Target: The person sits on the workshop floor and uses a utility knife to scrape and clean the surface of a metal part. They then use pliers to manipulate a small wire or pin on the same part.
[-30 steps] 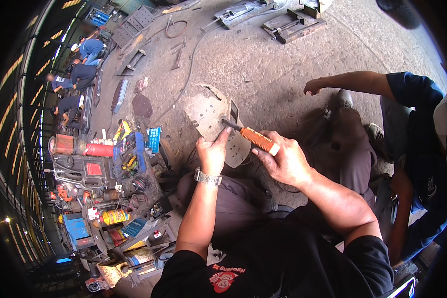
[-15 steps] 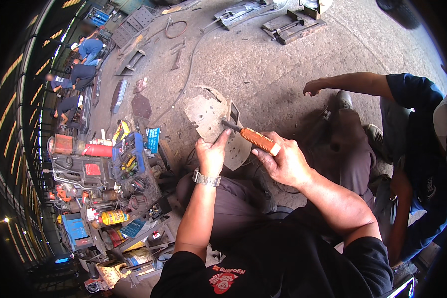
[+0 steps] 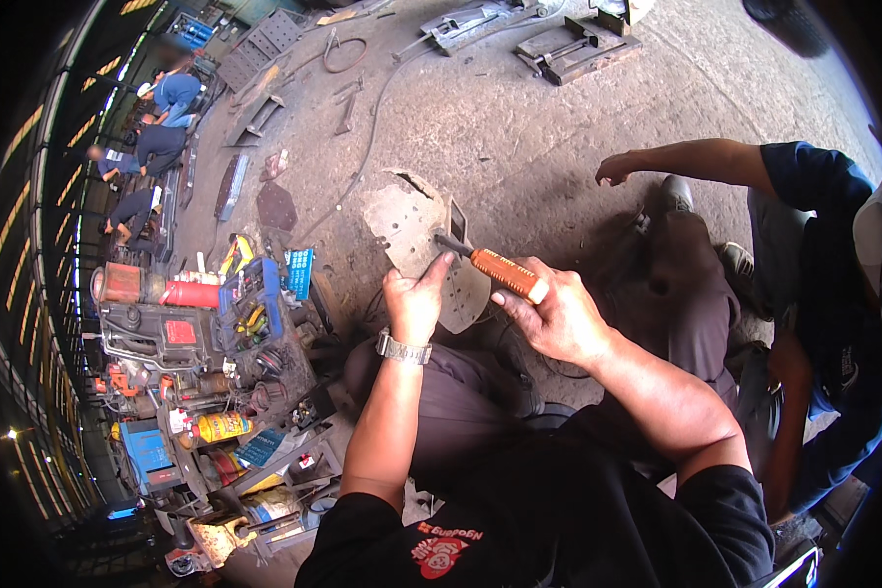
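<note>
A flat, irregular metal plate (image 3: 402, 223) with several holes and a torn-looking top edge is in front of me. Its lower edge is gripped by my left hand (image 3: 416, 299), with the thumb up beside the dark shaft. My right hand (image 3: 563, 318) is closed around a hand tool (image 3: 508, 274) with a ribbed orange handle and a dark metal shaft; its exact kind is unclear. The shaft slants up and left, and its tip meets the plate's right part near a hole. Behind and below the plate, a paler rounded piece with small holes (image 3: 464, 299) shows, beside a dark bracket-like part (image 3: 458, 220).
At left, a crowded bench holds a blue tool case (image 3: 255, 304), a red cylinder (image 3: 188, 294) and a yellow bottle (image 3: 220, 426). A co-worker's arm (image 3: 696, 162) reaches in at right. Steel frames (image 3: 578, 49) and a hose (image 3: 372, 137) lie on the concrete floor.
The plate, both hands and the orange-handled tool have shifted very slightly left. Both grips look the same, and the shaft's tip stays at the plate.
</note>
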